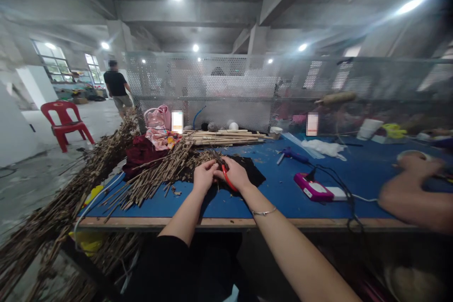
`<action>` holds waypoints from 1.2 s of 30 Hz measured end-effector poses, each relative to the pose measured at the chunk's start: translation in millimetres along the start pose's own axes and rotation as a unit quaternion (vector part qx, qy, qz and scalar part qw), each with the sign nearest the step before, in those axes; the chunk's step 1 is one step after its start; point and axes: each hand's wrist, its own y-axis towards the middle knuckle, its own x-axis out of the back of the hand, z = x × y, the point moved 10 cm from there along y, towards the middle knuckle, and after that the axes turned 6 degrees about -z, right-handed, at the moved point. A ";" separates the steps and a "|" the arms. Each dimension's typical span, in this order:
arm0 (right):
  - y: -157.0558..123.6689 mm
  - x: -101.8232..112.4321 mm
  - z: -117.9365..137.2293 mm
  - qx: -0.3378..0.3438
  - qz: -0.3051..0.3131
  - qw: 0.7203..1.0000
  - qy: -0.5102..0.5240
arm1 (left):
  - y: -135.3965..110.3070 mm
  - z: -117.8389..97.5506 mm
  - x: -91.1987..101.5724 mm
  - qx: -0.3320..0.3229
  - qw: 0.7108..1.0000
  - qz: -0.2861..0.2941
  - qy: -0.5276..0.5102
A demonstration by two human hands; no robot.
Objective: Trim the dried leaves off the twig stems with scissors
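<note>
My right hand [236, 173] is closed around red-handled cutters [228, 179], whose dark jaws point up and away from me. Close beside it, the fingertips of my left hand [204, 175] are pinched together near the jaws. What they hold is too small to make out. Both hands are over a black cloth [253, 170] strewn with dry brown plant bits. Left of them lies a fanned bundle of dried stems [150, 181] on the blue table [272, 198].
Pale sticks [226, 138] lie in a stack behind. A purple glue gun [294, 155] and a purple power strip [313, 188] with cables are to the right. At far right, a co-worker's arm [406, 193] reaches in. Large dried branches [60, 207] lean at the left edge.
</note>
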 end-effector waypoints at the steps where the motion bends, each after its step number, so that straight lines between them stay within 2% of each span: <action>1: 0.8 -1.3 1.7 0.014 -0.001 1.000 0.009 | 0.4 0.1 0.4 -0.002 1.000 -0.001 0.001; 7: 3.4 -0.8 3.5 0.049 -0.034 0.998 0.006 | 1.9 1.8 -1.8 -0.009 1.000 0.008 0.004; 20: 4.2 -4.2 2.9 0.043 -0.021 0.999 0.020 | -2.7 -6.2 -2.9 -0.021 0.999 0.007 0.022; 28: 0.1 2.0 6.6 0.008 -0.020 0.998 0.053 | -0.4 -5.2 -3.7 -0.034 0.999 0.009 0.030; 36: -2.4 5.7 5.5 -0.025 -0.008 1.000 -0.003 | 4.6 0.6 -2.1 -0.033 0.999 0.005 0.021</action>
